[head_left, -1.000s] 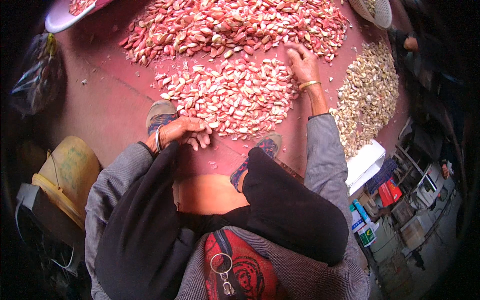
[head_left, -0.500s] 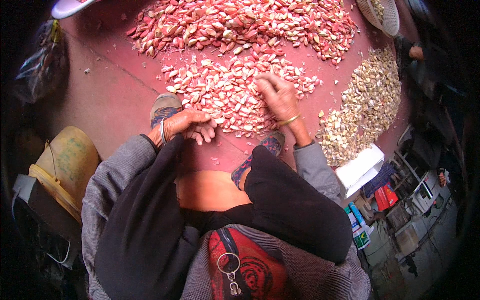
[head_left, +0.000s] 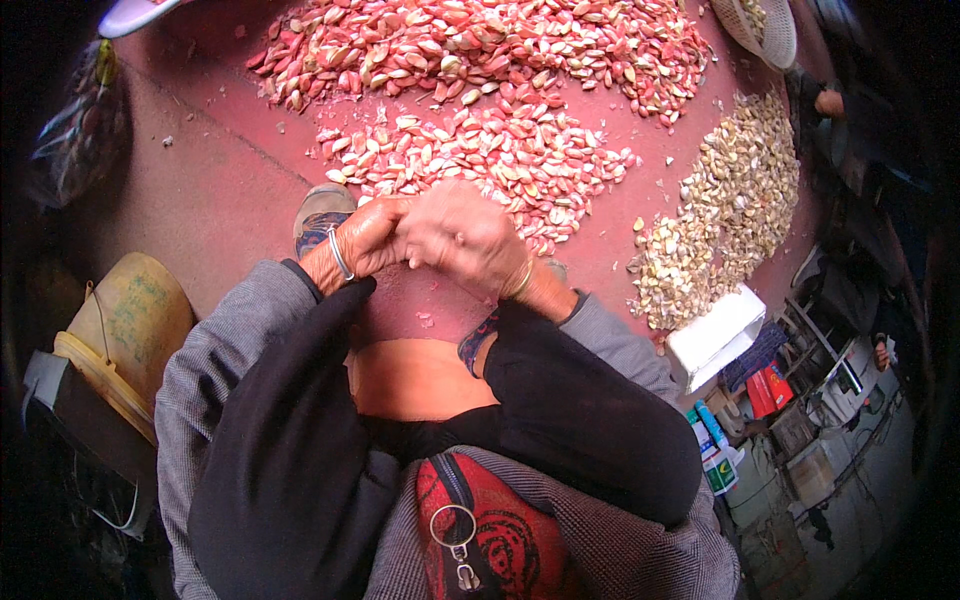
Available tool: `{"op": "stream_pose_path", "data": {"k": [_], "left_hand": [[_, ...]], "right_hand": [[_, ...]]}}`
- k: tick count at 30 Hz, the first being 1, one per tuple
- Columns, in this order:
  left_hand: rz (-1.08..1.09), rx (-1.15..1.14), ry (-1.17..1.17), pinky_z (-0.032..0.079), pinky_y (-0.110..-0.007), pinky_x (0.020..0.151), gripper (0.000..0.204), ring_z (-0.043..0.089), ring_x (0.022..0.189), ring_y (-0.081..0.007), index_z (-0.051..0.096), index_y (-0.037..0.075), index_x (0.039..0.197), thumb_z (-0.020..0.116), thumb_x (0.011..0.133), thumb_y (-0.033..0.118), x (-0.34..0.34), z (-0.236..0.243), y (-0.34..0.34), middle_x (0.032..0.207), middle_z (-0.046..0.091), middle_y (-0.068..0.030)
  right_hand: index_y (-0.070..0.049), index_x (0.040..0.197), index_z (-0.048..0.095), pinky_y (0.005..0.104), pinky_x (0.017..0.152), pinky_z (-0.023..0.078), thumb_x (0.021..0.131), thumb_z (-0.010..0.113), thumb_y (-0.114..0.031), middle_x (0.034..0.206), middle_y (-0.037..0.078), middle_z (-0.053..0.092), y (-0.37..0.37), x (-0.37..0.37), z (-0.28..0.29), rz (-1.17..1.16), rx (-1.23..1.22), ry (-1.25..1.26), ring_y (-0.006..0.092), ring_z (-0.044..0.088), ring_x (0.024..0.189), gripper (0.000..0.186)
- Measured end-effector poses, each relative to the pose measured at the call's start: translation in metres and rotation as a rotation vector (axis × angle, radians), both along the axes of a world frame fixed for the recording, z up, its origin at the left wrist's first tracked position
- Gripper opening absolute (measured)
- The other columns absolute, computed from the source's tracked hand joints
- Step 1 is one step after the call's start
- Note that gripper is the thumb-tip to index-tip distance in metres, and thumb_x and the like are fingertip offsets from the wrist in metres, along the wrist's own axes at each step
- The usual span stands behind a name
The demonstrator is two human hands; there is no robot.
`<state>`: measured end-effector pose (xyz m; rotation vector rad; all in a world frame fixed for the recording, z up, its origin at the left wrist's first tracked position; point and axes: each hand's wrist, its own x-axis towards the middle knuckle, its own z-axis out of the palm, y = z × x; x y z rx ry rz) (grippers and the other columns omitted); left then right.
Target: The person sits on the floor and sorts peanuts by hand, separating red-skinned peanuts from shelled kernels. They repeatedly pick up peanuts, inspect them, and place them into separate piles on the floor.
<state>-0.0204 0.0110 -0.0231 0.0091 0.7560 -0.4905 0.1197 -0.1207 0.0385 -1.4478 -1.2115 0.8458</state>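
Note:
My left hand (head_left: 375,232), with a silver bangle, is curled at my knees, its fingertips meeting or behind my right hand (head_left: 450,240), so whatever it holds is hidden. My right hand, with a gold-coloured bangle, is smeared by motion and covers the left fingertips. Just beyond both hands lies a spread of pinkish-white garlic cloves (head_left: 490,150) on the red floor (head_left: 200,180). A larger, redder heap of cloves (head_left: 480,45) lies behind it, and a pile of paler, tan cloves or peels (head_left: 725,190) lies to the right.
A white container (head_left: 712,335) stands below the tan pile. A pale basket (head_left: 770,35) and a pink-rimmed basin (head_left: 130,15) sit at the top. A dark plastic bag (head_left: 80,130) and a yellow bucket (head_left: 125,330) are at left, clutter (head_left: 770,390) at right. Another person's hand (head_left: 828,103) shows at right.
My right hand has moved from the far right edge of the near cloves down and left to meet my left hand, which has shifted slightly up and right.

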Motion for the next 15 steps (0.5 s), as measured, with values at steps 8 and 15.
{"op": "stream_pose_path", "data": {"k": [8, 15], "left_hand": [[-0.204, 0.195, -0.106, 0.057, -0.029, 0.056, 0.033, 0.072, 0.07, -0.024, 0.065, 0.0, 0.101, 0.048, 0.106, 0.027, -0.022, -0.012, 0.003, 0.088, 0.072, -0.0152], [-0.268, 0.242, -0.151, 0.058, -0.029, 0.056, 0.03, 0.072, 0.069, -0.0234, 0.065, -0.004, 0.1, 0.052, 0.104, 0.023, -0.031, -0.02, 0.01, 0.087, 0.071, -0.0148]], "right_hand": [[-0.003, 0.131, 0.059, 0.0475, 0.106, 0.039, 0.092, 0.062, -0.019, 0.138, 0.018, 0.053, 0.005, 0.092, -0.062, -0.466, -0.426, -0.771, 0.0364, 0.05, 0.125, 0.041], [-0.013, 0.129, 0.061, 0.0487, 0.108, 0.034, 0.092, 0.066, -0.027, 0.133, 0.009, 0.057, -0.011, 0.039, -0.052, -0.201, -0.332, -0.762, 0.0291, 0.049, 0.128, 0.039]]}}
